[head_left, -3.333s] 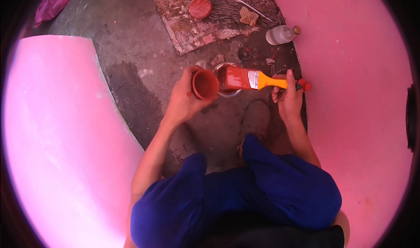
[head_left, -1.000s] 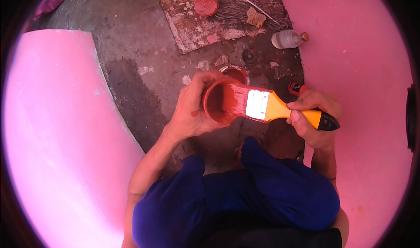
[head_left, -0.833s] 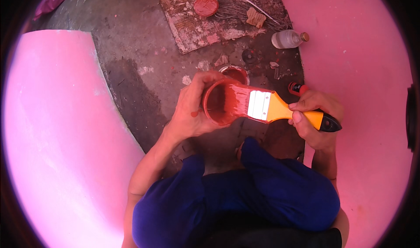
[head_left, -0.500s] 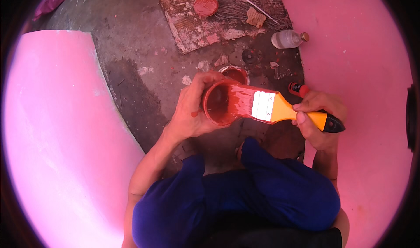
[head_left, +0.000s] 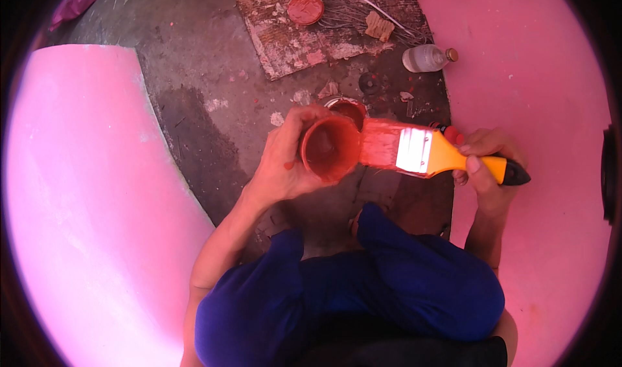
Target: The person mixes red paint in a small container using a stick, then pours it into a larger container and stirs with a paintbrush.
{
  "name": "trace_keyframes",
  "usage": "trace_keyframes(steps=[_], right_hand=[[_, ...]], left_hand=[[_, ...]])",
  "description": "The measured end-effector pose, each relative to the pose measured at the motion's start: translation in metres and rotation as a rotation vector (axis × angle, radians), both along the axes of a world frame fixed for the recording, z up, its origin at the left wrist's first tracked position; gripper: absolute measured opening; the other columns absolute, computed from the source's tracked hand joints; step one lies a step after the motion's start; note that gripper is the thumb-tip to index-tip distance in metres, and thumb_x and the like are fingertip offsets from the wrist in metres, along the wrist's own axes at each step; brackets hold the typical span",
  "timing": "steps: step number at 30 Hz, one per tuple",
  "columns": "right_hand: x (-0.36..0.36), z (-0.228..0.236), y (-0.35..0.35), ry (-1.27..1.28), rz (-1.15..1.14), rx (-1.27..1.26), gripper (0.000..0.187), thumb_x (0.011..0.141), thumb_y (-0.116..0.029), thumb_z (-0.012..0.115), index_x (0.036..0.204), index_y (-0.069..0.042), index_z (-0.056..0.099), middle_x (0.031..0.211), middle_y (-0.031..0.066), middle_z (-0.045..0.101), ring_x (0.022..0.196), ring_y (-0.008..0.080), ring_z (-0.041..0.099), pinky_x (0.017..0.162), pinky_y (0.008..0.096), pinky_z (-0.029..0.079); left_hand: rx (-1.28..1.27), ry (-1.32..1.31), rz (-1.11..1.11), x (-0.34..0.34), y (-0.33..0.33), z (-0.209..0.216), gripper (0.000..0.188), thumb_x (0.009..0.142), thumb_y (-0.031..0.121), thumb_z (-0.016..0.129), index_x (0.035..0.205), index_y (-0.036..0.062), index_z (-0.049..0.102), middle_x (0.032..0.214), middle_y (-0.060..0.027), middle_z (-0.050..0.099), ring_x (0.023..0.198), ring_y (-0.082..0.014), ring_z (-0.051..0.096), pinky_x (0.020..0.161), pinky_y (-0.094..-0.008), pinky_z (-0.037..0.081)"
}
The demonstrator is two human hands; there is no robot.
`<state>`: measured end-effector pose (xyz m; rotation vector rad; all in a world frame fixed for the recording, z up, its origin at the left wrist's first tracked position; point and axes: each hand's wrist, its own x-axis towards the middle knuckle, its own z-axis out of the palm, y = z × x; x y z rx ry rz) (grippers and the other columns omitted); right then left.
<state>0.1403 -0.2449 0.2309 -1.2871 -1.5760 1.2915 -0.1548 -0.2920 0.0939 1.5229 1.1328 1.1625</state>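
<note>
My left hand (head_left: 282,158) is wrapped round a red-coated cup (head_left: 330,150), its open mouth facing up toward me. Red paint lines the inside of the cup, and a red blot marks the hand. In my right hand (head_left: 487,158) is a wide paintbrush (head_left: 443,155) with a yellow handle, black end and shiny metal band. Its bristles are soaked in red paint, and their tip lies at the cup's right rim. Partly hidden behind the cup, a paint can (head_left: 350,110) with dark red inside stands on the floor.
Pink surfaces curve along the left (head_left: 103,192) and right (head_left: 551,250). A clear bottle (head_left: 426,58) lies on the floor near stained cardboard (head_left: 278,43), which bears a red-coated round lid (head_left: 305,9). A red-and-black object (head_left: 449,132) sits partly behind the brush.
The brush has moved right with my right hand, its bristles drawn from inside the cup out to the rim. My left hand and the cup stay nearly in place.
</note>
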Motion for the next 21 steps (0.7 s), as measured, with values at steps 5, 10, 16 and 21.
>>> trace_keyframes(steps=[5, 10, 16, 21], right_hand=[[-0.005, 0.003, 0.002, 0.053, -0.157, -0.154, 0.022, 0.099, -0.017, 0.071, 0.095, 0.005, 0.068, 0.068, 0.0126, 0.068, 0.052, 0.0141, 0.063, 0.048, 0.0259, 0.051], [-0.021, -0.026, 0.003, 0.086, -0.300, -0.300, 0.042, 0.105, -0.034, 0.067, 0.087, 0.004, 0.066, 0.059, 0.0123, 0.064, 0.042, 0.0160, 0.057, 0.039, 0.0269, 0.045], [-0.040, -0.050, -0.003, 0.067, -0.409, -0.324, 0.059, 0.110, -0.053, 0.052, 0.082, -0.002, 0.061, 0.050, 0.0068, 0.055, 0.036, 0.0126, 0.049, 0.033, 0.0250, 0.038], [-0.059, -0.050, -0.004, 0.028, -0.490, -0.350, 0.060, 0.111, -0.054, 0.049, 0.082, -0.004, 0.060, 0.051, 0.0045, 0.054, 0.036, 0.0106, 0.047, 0.033, 0.0242, 0.036]], left_hand=[[-0.126, 0.090, -0.003, 0.003, -0.001, -0.003, 0.078, 0.066, 0.023, 0.099, 0.129, 0.0074, 0.056, 0.127, -0.0129, 0.069, 0.110, -0.0339, 0.074, 0.092, -0.0416, 0.060], [-0.114, 0.059, -0.019, 0.012, 0.003, -0.004, 0.075, 0.069, 0.022, 0.098, 0.129, 0.0080, 0.057, 0.128, -0.0129, 0.069, 0.111, -0.0345, 0.073, 0.092, -0.0418, 0.060], [-0.081, 0.029, -0.029, 0.020, 0.001, -0.003, 0.073, 0.069, 0.023, 0.098, 0.128, 0.0075, 0.057, 0.124, -0.0139, 0.070, 0.111, -0.0367, 0.073, 0.092, -0.0429, 0.059], [0.031, 0.056, -0.022, 0.025, 0.003, 0.000, 0.072, 0.069, 0.022, 0.098, 0.126, 0.0072, 0.058, 0.123, -0.0155, 0.072, 0.110, -0.0386, 0.072, 0.090, -0.0441, 0.059]])
